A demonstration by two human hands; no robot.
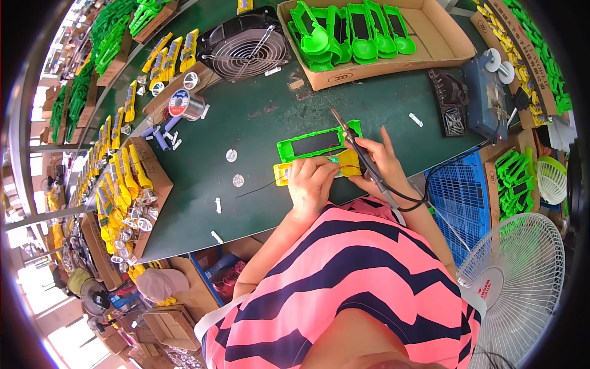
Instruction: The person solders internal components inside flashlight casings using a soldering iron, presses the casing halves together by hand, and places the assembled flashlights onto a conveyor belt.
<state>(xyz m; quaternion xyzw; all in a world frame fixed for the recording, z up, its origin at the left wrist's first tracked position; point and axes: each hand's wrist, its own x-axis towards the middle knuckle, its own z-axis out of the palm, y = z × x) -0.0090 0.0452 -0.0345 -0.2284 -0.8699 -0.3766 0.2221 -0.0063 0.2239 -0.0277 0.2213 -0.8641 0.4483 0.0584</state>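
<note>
My left hand is closed on a yellow plastic casing, its fingers pressed down over the middle. A small green circuit board and thin red wires show beside the fingertips, and a black wire trails out to the left. My right hand grips a soldering iron whose tip points up and away from the casing. Its lower fingers are near the casing's right end; whether they touch it I cannot tell. Just beyond lies a green casing with a dark panel.
A cardboard box of green casings stands at the back, beside a black metal-grilled fan. A solder spool and yellow torches are at left. The blue soldering station and screw tray stand right; the iron's cable loops past my right wrist.
</note>
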